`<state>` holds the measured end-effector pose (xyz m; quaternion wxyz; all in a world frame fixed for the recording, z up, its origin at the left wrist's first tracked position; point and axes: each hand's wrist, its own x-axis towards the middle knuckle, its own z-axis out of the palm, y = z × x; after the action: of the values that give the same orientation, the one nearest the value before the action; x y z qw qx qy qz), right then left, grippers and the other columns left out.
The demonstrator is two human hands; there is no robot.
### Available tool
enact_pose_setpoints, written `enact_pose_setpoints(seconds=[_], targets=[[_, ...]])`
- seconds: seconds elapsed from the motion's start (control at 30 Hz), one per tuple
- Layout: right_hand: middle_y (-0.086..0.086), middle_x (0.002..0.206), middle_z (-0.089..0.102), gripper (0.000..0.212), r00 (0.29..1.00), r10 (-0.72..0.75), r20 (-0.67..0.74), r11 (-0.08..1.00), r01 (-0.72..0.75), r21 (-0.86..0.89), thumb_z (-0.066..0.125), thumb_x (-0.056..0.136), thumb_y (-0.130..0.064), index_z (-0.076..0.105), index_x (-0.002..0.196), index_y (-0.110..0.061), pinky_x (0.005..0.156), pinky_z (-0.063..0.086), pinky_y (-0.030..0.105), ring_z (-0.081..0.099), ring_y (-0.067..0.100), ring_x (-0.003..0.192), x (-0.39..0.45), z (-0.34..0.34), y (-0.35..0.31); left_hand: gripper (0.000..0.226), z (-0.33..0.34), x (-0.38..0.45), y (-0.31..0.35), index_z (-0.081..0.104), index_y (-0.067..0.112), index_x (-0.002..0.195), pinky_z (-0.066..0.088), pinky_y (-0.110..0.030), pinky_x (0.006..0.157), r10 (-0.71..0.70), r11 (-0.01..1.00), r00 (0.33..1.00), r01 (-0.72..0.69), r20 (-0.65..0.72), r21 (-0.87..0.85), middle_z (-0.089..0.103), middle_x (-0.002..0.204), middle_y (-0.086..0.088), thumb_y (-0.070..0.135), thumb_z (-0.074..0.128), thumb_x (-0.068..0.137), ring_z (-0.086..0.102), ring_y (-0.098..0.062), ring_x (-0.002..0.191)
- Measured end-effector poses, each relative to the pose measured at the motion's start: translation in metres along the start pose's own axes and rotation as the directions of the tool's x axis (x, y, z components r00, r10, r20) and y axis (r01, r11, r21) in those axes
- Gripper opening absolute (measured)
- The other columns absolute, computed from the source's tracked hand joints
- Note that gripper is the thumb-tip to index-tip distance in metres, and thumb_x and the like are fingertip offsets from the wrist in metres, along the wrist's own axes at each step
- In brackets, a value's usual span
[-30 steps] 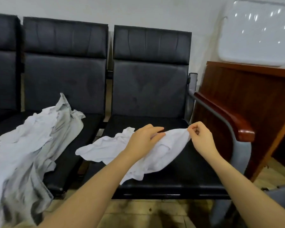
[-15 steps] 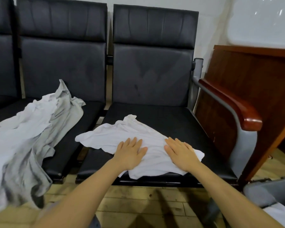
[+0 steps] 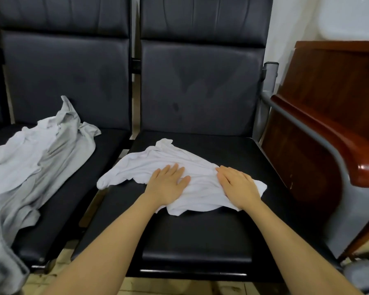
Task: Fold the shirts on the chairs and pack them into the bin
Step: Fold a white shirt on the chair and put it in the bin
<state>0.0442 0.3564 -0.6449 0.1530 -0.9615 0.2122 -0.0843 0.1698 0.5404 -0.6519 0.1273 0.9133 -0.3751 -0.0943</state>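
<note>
Your left hand (image 3: pixel 165 185) and right hand (image 3: pixel 239 186) lie flat, fingers straight (grasping nothing), pressing the white shirt (image 3: pixel 198 165) onto the black chair seat (image 3: pixel 200 235).

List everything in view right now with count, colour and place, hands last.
white shirt: one, white, crumpled on the right chair seat
grey shirt: one, light grey, draped over the left chair seat and its front edge
chairs: at least two, black, side by side
armrest: one, red-brown wood, right of the right chair
wooden panel: one, red-brown, far right
left hand: flat on the white shirt
right hand: flat on the white shirt
</note>
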Motion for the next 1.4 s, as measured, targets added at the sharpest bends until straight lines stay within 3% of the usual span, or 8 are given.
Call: enact_pose_setpoints(seconds=[0.23, 0.37, 0.53, 0.7, 0.83, 1.03, 1.27, 1.4], targets=[[-0.011, 0.148, 0.035, 0.039, 0.992, 0.015, -0.122, 0.990, 0.003, 0.144, 0.035, 0.101, -0.039, 0.047, 0.138, -0.032, 0.109, 0.014, 0.027, 0.029, 0.011, 0.136, 0.023, 0.002, 0.002, 0.048, -0.003, 0.016, -0.008, 0.036, 0.024, 0.144, 0.009, -0.029, 0.112, 0.021, 0.983, 0.973, -0.062, -0.229, -0.170, 0.033, 0.151, 0.006, 0.043, 0.032, 0.100, 0.023, -0.013, 0.140], [-0.015, 0.118, 0.042, 0.028, 0.945, 0.005, -0.326, 0.964, 0.082, 0.251, 0.050, 0.097, -0.032, 0.059, 0.123, -0.031, 0.092, 0.013, 0.019, 0.035, 0.006, 0.110, 0.011, -0.001, 0.000, 0.037, -0.013, -0.001, -0.006, 0.050, 0.027, 0.133, 0.014, -0.021, 0.096, 0.041, 0.966, 0.919, -0.137, -0.393, -0.220, 0.049, 0.135, 0.010, 0.038, 0.043, 0.098, 0.035, -0.012, 0.127], [-0.020, 0.098, 0.055, 0.013, 0.961, -0.076, -0.266, 0.910, 0.176, 0.376, 0.057, 0.093, -0.033, 0.061, 0.105, -0.037, 0.097, 0.016, 0.021, 0.049, -0.006, 0.092, -0.011, -0.007, -0.012, 0.038, -0.017, -0.036, -0.001, 0.049, 0.025, 0.134, 0.018, -0.021, 0.102, 0.112, 0.964, 0.923, -0.192, -0.369, -0.186, 0.051, 0.133, 0.012, 0.036, 0.043, 0.099, 0.040, -0.008, 0.124], [-0.020, 0.112, 0.053, 0.022, 0.992, -0.054, -0.112, 0.958, 0.083, 0.275, 0.057, 0.092, -0.040, 0.060, 0.113, -0.034, 0.091, 0.011, 0.023, 0.047, -0.002, 0.096, -0.021, -0.001, -0.031, 0.042, -0.006, -0.055, -0.004, 0.045, 0.025, 0.138, 0.021, -0.026, 0.102, 0.050, 0.993, 0.946, -0.082, -0.319, -0.088, 0.049, 0.136, 0.009, 0.040, 0.041, 0.099, 0.039, -0.012, 0.127], [-0.012, 0.117, 0.060, 0.015, 0.993, 0.014, -0.121, 0.950, 0.025, 0.311, 0.059, 0.092, -0.034, 0.066, 0.105, -0.032, 0.092, 0.013, 0.026, 0.046, 0.010, 0.115, -0.023, 0.001, -0.035, 0.043, 0.001, -0.064, -0.001, 0.045, 0.024, 0.138, 0.024, -0.026, 0.101, 0.005, 0.967, 0.942, -0.089, -0.335, -0.237, 0.052, 0.134, 0.005, 0.035, 0.050, 0.097, 0.043, -0.014, 0.124], [-0.024, 0.092, 0.061, 0.011, 0.972, -0.030, -0.231, 0.837, 0.151, 0.526, 0.066, 0.088, -0.022, 0.068, 0.088, -0.032, 0.108, 0.028, 0.035, 0.054, 0.007, 0.105, -0.039, -0.013, -0.032, 0.035, -0.015, -0.069, 0.007, 0.058, 0.015, 0.128, 0.042, -0.029, 0.096, 0.017, 0.927, 0.934, -0.148, -0.356, -0.344, 0.059, 0.108, 0.002, 0.025, 0.055, 0.095, 0.055, -0.017, 0.109], [-0.010, 0.089, 0.069, 0.014, 0.942, 0.069, -0.327, 0.661, 0.202, 0.722, 0.064, 0.088, -0.009, 0.073, 0.096, -0.016, 0.060, 0.042, 0.008, 0.060, -0.006, 0.070, -0.056, -0.048, -0.018, 0.030, -0.047, -0.080, 0.041, 0.065, 0.014, 0.120, 0.039, -0.018, 0.085, 0.154, 0.880, 0.853, -0.348, -0.499, -0.324, 0.057, 0.090, 0.001, 0.024, 0.060, 0.092, 0.055, -0.014, 0.091], [-0.011, 0.089, 0.070, 0.015, 0.946, 0.054, -0.319, 0.667, 0.203, 0.716, 0.064, 0.088, -0.008, 0.072, 0.088, -0.020, 0.067, 0.046, 0.009, 0.062, -0.005, 0.077, -0.074, -0.058, -0.005, 0.027, -0.046, -0.087, 0.054, 0.070, 0.017, 0.113, 0.043, -0.023, 0.086, 0.181, 0.833, 0.863, -0.390, -0.473, -0.392, 0.061, 0.091, 0.001, 0.026, 0.065, 0.089, 0.056, -0.011, 0.091]])
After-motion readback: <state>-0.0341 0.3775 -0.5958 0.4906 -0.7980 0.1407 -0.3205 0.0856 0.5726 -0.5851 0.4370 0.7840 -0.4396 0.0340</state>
